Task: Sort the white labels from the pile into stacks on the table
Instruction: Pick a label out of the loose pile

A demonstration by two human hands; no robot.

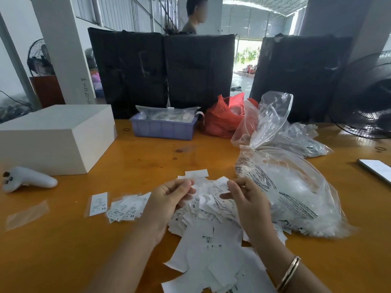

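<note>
A glossy orange wooden bench [127,240] carries a loose pile of thin white paper labels [203,220]. Above the pile, the left hand [169,199] and right hand [243,199] each pinch one label. Left of the pile lie two small fanned stacks [124,208].

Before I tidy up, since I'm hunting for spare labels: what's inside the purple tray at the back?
The purple tray holds clear plastic packets with printed white contents, piled above its rim. Whatever lies beneath them is covered, and the print is too small to read.
</note>
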